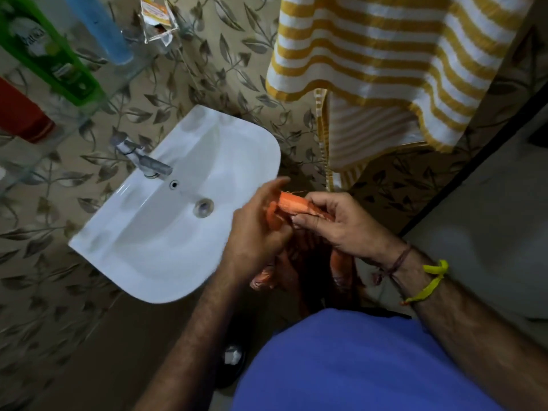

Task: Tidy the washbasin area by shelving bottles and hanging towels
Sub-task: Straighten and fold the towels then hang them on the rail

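Both my hands hold an orange towel point(292, 203) just right of the white washbasin point(166, 256). My right hand point(335, 223) pinches its top edge between thumb and fingers. My left hand point(258, 226) grips the cloth lower down, index finger stretched out. The rest of the towel hangs down in shadow below my hands. A yellow-and-white striped towel point(385, 54) hangs on the wall at upper right. On the glass shelf point(98, 102) at upper left stand a green bottle point(50, 51), a blue bottle point(100, 28) and a red bottle point(20, 114).
A steel tap point(145, 161) sits at the basin's back edge, with the drain point(203, 206) in the bowl. A torn orange-and-white packet point(157, 19) rests at the shelf's far end. Leaf-patterned tiles cover the wall. A pale door panel point(489, 218) stands at the right.
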